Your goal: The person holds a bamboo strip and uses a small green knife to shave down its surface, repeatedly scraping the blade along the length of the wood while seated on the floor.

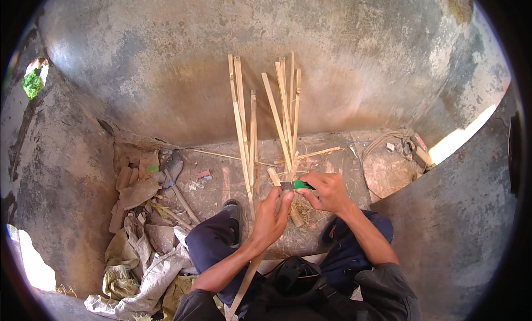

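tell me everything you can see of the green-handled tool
The green-handled tool looks like a knife: a bright green, plastic-looking handle with a short, dark grey, metal-looking blade on its left side. It lies roughly level across the picture, blade toward the left. The right hand grips the handle, hiding part of it. The blade sits just by the left hand's fingertips; whether they touch is unclear.

The strips look like matt wood, the tool handle smooth plastic, the wall rough.
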`<state>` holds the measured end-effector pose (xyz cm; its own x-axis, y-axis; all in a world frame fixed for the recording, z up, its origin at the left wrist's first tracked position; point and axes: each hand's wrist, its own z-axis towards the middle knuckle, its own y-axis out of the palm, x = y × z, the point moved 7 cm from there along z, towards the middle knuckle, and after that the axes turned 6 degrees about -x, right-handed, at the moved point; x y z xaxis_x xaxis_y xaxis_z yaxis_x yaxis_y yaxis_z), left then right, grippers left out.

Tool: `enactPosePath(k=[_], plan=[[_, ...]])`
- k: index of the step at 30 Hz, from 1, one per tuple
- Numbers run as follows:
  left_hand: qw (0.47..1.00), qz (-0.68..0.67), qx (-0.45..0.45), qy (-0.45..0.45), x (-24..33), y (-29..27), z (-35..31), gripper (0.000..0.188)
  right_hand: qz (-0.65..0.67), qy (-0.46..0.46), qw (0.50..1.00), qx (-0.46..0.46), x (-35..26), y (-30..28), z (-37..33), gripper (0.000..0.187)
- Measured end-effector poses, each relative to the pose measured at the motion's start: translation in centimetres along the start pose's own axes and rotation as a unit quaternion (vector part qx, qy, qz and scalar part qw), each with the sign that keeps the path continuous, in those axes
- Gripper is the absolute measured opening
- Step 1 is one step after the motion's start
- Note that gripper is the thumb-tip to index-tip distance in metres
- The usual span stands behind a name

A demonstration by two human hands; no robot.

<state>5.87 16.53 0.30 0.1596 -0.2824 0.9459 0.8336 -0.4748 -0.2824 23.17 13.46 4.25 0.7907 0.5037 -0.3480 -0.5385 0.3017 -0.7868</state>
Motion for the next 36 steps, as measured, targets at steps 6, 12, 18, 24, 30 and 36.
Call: enactPosePath(k=[6, 12, 18, 24, 30, 36], plan=[[1.0, -0.005, -0.029, -0.002, 1.1, 0.4, -0.2, 0.026, -0.074, 0.165, 0.974, 0.134, 8.0, -4.1, -0.7, 0.028], [0.959, -0.213, -0.148, -0.111, -2.7, 2.2, -1.0, 0.024, -0.013, 0.261, 0.945, 0.197, 13.3, -10.1, -3.9, 0.032], [0.94, -0.253, -0.183, -0.139, -1.0, 2.3, -0.2, 0.031, 0.029, 0.102, 0.99, 0.096, 4.1, -3.6, -2.1, 0.022], [0.945, -0.242, -0.178, -0.127, -1.2, 3.3, 0.2, 0.033, 0.015, 0.015, 1.0, 0.019, -0.7, -1.0, -1.6, 0.018], [0.951, -0.232, -0.171, -0.112, -1.1, 3.3, 0.5, 0.042, 0.023, 0.021, 0.999, 0.024, -0.9, -0.6, -1.6, 0.019], [0.973, -0.169, -0.144, -0.068, -0.3, 2.9, 0.7, 0.048, 0.015, 0.032, 0.999, 0.034, -1.0, -1.0, -1.5, 0.019]])
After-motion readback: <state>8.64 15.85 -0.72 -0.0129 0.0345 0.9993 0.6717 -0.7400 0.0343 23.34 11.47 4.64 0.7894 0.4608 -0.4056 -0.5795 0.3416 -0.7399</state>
